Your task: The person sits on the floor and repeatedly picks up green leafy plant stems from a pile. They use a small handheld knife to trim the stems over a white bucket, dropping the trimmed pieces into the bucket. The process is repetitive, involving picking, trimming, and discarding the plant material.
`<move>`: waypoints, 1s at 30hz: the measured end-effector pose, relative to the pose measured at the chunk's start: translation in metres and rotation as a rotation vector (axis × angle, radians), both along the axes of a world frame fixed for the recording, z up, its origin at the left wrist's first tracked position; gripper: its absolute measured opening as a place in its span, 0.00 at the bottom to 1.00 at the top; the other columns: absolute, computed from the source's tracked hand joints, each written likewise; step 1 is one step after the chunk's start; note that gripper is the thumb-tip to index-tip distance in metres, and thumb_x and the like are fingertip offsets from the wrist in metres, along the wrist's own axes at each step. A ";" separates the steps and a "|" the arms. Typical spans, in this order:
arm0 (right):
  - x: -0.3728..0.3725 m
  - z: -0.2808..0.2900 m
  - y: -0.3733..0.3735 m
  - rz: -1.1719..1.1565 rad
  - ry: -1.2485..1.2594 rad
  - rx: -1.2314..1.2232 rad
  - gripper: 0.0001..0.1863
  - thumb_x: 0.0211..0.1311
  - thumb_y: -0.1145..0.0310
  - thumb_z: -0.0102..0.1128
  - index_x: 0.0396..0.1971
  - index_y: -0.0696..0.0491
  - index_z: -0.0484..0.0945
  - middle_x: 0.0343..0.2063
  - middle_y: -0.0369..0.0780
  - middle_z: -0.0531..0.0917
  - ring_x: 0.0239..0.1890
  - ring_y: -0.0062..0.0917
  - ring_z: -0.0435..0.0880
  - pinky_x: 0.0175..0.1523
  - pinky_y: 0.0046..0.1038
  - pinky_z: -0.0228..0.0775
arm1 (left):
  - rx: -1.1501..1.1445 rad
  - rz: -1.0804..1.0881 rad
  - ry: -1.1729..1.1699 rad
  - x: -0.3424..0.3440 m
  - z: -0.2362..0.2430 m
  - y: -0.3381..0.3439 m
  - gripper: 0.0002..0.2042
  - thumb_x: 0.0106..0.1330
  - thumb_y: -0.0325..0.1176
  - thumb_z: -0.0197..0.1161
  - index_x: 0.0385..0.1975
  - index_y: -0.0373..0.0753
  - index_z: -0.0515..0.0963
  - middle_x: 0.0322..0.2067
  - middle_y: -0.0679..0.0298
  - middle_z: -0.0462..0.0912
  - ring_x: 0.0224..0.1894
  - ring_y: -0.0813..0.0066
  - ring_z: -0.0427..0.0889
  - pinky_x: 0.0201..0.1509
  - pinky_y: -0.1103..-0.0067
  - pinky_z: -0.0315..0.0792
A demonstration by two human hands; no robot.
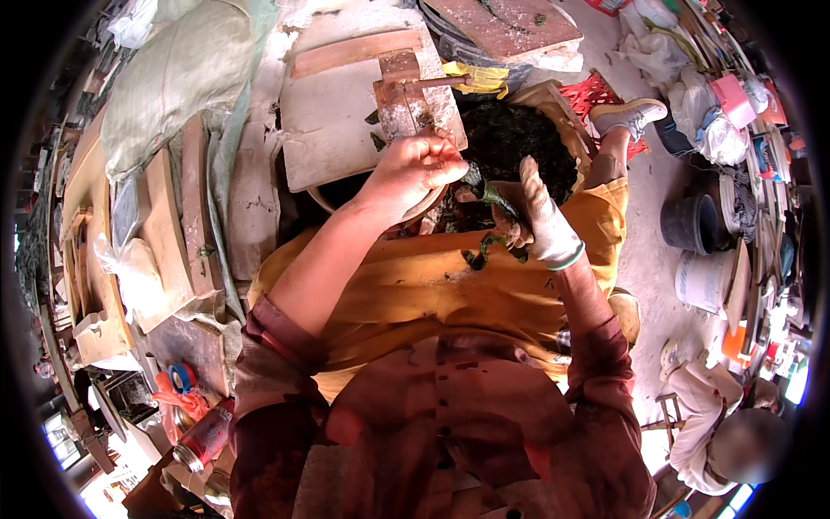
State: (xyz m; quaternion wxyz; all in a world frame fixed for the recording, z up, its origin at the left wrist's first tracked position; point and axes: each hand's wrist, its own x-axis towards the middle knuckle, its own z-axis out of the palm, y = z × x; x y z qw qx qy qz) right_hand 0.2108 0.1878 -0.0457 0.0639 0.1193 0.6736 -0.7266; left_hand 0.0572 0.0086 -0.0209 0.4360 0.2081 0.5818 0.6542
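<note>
My bare left hand is closed in a pinch on one end of a dark green leafy strand, just in front of a powder-dusted pale board with a wooden block and crossbar. My gloved right hand grips the strand lower down, some fingers curled under it and one finger pointing up. Behind it a lined container holds a dark leafy mass. Loose green pieces hang below my hands over my orange-yellow apron. A round rim shows partly beneath the board.
Sacking and wooden boards line my left. Another dusted board lies at the back. Right are bags, a black bucket and a white bucket. A seated person in pale clothing is at lower right.
</note>
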 end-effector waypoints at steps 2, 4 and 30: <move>-0.003 0.031 -0.016 -0.101 -0.071 0.009 0.29 0.65 0.39 0.47 0.26 0.53 0.75 0.09 0.27 0.63 0.11 0.10 0.57 0.17 0.18 0.49 | -0.098 -0.045 0.098 0.001 0.001 0.005 0.06 0.63 0.32 0.64 0.27 0.40 0.76 0.27 0.77 0.73 0.33 0.87 0.69 0.41 0.85 0.64; 0.001 0.029 -0.011 -0.122 -0.069 -0.059 0.21 0.67 0.50 0.49 0.31 0.55 0.78 0.11 0.27 0.65 0.14 0.10 0.58 0.19 0.18 0.50 | -0.168 -0.087 0.230 -0.003 0.003 0.006 0.10 0.64 0.39 0.61 0.26 0.39 0.75 0.27 0.75 0.72 0.32 0.85 0.69 0.40 0.84 0.65; -0.005 0.051 -0.020 -0.187 -0.200 -0.030 0.15 0.64 0.63 0.56 0.41 0.58 0.82 0.11 0.28 0.68 0.12 0.11 0.62 0.17 0.18 0.53 | -0.028 -0.251 1.238 -0.009 0.019 0.000 0.24 0.63 0.45 0.61 0.56 0.41 0.70 0.52 0.56 0.76 0.58 0.63 0.70 0.61 0.67 0.69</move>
